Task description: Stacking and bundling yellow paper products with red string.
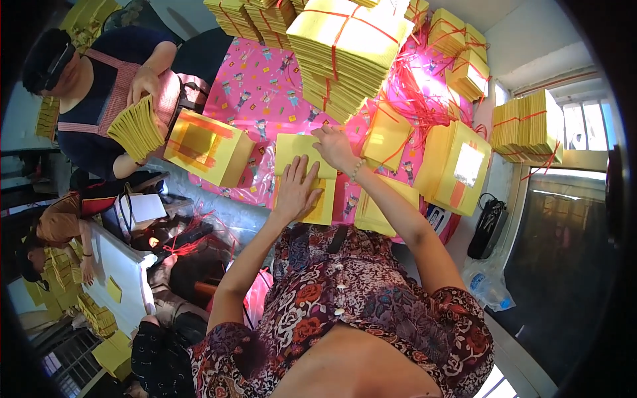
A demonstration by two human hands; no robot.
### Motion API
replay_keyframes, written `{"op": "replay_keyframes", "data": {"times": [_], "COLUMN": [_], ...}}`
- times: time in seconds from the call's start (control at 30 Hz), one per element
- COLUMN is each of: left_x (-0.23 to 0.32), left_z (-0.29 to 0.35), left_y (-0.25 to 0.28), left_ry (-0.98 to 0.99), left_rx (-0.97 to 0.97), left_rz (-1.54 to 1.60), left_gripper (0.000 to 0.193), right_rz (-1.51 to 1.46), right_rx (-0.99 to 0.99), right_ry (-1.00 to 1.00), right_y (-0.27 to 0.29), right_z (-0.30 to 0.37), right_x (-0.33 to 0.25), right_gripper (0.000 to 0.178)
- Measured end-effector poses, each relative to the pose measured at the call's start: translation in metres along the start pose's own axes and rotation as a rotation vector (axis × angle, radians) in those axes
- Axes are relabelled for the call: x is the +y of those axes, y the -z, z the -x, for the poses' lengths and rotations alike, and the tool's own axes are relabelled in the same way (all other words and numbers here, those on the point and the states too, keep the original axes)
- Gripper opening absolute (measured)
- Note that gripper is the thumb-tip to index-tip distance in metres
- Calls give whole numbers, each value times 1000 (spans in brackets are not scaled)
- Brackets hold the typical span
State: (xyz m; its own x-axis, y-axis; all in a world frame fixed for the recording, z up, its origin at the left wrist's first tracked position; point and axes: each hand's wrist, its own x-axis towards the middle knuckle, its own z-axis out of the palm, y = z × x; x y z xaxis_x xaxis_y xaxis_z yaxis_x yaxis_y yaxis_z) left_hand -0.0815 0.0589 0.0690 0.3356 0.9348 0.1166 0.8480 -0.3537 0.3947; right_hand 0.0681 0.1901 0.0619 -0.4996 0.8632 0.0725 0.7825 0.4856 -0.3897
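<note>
In front of me on the pink table lies a yellow sheet or thin stack of paper (pixel 292 144), with a fold or edge across its middle. My left hand (pixel 297 189) rests flat on its near part, fingers spread. At its far right edge is my right hand (pixel 335 150), fingers stretched out and touching the paper, with a beaded bracelet on the wrist. Under and nearer to me shows another yellow paper piece (pixel 322 207). Beside my right forearm lie yellow paper stacks (pixel 387 136), one partly under the arm.
Tall yellow bundles tied with red string (pixel 348 33) stand at the back, by loose red strings (pixel 415 79). A yellow block (pixel 209 147) lies left. There a person (pixel 99 99) holds a fanned yellow stack (pixel 136 129). A plastic bottle (pixel 490 286) lies right.
</note>
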Motion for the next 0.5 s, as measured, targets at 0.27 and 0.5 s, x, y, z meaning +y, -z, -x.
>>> {"op": "replay_keyframes", "data": {"times": [0.27,0.5], "left_x": [3,3], "left_z": [8,7], "left_y": [5,-3], "left_ry": [-16,-19], "left_rx": [-13,-13], "left_rz": [10,36], "left_gripper": [71,69], "right_rz": [-28,-4], "right_rx": [-9,1], "right_ry": [8,3], "right_y": [0,-6], "right_z": [8,9], "right_x": [-9,-5], "right_gripper": [29,26]}}
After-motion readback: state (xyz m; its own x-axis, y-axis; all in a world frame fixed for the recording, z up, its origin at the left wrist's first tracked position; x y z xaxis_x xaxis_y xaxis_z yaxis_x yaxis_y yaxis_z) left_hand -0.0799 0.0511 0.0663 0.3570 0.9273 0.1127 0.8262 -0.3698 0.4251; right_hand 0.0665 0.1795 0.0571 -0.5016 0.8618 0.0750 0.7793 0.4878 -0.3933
